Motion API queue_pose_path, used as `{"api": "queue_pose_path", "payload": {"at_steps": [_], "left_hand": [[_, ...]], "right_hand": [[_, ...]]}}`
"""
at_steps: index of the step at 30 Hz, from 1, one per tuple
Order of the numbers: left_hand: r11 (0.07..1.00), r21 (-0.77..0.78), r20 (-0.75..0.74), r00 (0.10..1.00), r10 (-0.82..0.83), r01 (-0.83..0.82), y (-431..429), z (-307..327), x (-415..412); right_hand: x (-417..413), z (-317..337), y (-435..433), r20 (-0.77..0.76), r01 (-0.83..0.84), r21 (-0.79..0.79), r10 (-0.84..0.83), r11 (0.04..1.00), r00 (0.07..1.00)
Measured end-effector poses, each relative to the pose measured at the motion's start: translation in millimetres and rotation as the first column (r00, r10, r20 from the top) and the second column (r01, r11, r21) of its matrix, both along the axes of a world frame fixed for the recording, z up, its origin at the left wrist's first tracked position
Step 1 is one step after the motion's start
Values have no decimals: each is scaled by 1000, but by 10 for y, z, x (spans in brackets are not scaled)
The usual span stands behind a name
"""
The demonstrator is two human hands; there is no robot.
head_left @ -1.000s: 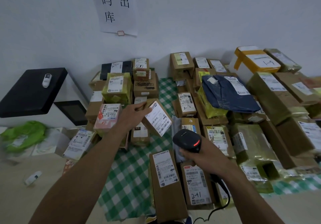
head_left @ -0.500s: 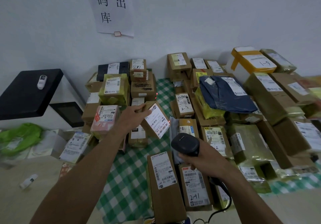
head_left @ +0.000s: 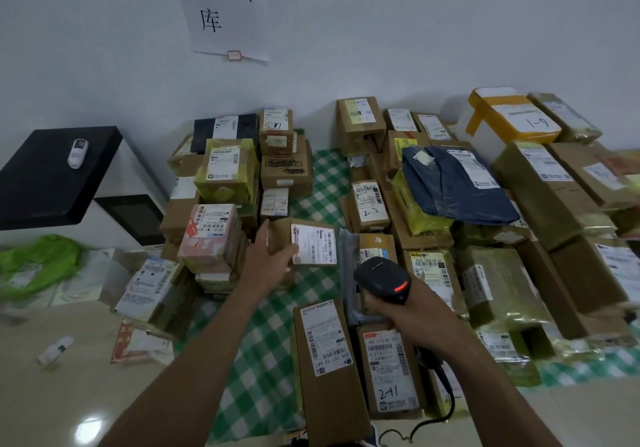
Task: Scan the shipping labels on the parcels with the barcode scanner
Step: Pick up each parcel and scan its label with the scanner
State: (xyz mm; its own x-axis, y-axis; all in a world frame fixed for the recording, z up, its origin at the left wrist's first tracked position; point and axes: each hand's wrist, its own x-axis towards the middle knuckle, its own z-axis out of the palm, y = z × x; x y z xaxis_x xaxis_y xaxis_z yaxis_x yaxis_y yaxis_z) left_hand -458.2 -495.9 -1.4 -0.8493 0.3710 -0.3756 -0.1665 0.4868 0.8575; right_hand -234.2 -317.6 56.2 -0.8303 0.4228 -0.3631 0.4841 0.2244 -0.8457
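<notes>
Held parcel (head_left: 281, 233): small brown box held just above the checked cloth (head_left: 263, 360), shipping label (head_left: 315, 244) tilted up, facing right.
Left hand (head_left: 266, 256): curled round the box's left end, thumb across its front.
Barcode scanner (head_left: 382, 278): black, red light lit, near the label, aimed at it.
Right hand (head_left: 412, 311): wrapped round the scanner's grip.
Progress: judged mid-task; one label under scan, many labelled parcels (head_left: 325, 339) lying around; scanned ones not distinguishable.

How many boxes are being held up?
1. A small box is held up in the middle, between the left pile and the scanner. No other held box shows.
</notes>
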Motion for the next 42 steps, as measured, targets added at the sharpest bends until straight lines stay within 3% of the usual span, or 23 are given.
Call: {"api": "queue_pose_path", "payload": {"at_steps": [12, 17, 21, 27, 32, 35, 38, 42], "left_hand": [[995, -29, 108, 990, 95, -92, 162, -750, 353], [997, -31, 160, 985, 70, -66, 159, -1050, 325], [992, 87, 229, 971, 65, -87, 154, -1138, 303], [995, 95, 365, 929, -63, 30, 129, -1200, 357], [960, -183, 225, 959, -171, 214, 89, -1304, 344], [969, -221, 2, 994, -111, 108, 54, -1321, 243], [932, -361, -256, 959, -126, 26, 72, -1340, 84], [918, -394, -108, 990, -90, 41, 152, -1269, -105]], "right_hand": [[-116, -108, -29, 68, 28, -60, -24, 998, 997], [-153, -149, -37, 108, 61, -36, -57, 998, 993], [-173, -174, -32, 129, 83, -27, -79, 996, 988], [-220, -211, -63, 165, 79, -50, -69, 996, 984], [-256, -243, -93, 169, 73, -39, -65, 997, 983], [-267, -246, -94, 167, 76, -26, -70, 997, 983], [-272, -268, -77, 179, 62, -7, -60, 998, 982], [-296, -274, -74, 182, 65, -8, -62, 998, 981]]}}
